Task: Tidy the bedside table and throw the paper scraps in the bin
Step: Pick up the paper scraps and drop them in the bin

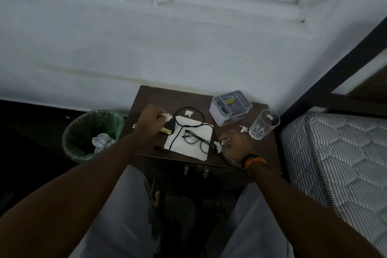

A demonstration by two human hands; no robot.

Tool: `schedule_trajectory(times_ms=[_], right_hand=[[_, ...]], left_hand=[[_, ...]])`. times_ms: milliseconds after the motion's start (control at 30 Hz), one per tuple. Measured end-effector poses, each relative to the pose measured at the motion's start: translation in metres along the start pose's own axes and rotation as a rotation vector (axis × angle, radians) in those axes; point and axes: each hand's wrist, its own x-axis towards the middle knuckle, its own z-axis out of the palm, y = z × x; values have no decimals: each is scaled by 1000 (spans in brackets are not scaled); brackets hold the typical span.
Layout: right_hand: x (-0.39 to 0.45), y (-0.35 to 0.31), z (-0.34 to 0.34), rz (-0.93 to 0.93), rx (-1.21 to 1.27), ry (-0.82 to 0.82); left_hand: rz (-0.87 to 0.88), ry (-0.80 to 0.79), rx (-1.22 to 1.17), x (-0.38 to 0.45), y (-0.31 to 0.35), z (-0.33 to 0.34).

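From the head camera I look down on the bedside table point(155, 98), a dark wooden top against a pale wall. My left hand point(151, 120) hovers over the table's 9 o'clock side, fingers curled and pinching a crumpled paper scrap point(167, 116). My right hand point(234, 144) sits at about 4 o'clock on the top, fingers curled round another white scrap point(218, 146) at the fingertips; a dark band and an orange one ring that wrist.

At the centre lies a white sheet point(194, 135) with a pair of black glasses point(195, 140) on it and a black cable point(189, 120) looping across. A loose scrap point(188, 113) lies inside the loop at 12 o'clock, and one more point(243, 129) lies at 3 o'clock, just beside a clear drinking glass point(265, 124). A grey organiser tray point(230, 107) stands at 1 o'clock.

On the floor at the table's 9 o'clock stands the bin point(94, 135), green-lined, with crumpled white paper inside. A striped mattress point(339, 153) lies at 3 o'clock.
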Motion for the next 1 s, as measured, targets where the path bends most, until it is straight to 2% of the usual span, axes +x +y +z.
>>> schedule_trajectory(times_ms=[100,200,333,467,633,733,867,1000], right_hand=[[1,9,12,-54,-126,-74],[-1,6,14,-78,-142,-37],[3,8,21,-88,-116,66],[5,9,27,-77,-118,76],[10,6,18,-74,-10,100],[15,12,12,-67,30,207],[25,24,6,95,33,338],[30,34,5,237,-61,303]], left_hand=[[-144,-9,-123,9,14,9],[-208,1,-192,14,24,19],[-209,25,-297,22,34,26],[-150,35,-171,32,36,30],[-109,9,-155,44,34,32],[-95,-18,-148,50,34,36],[-72,-50,-89,62,32,48],[-52,-90,13,72,32,62]])
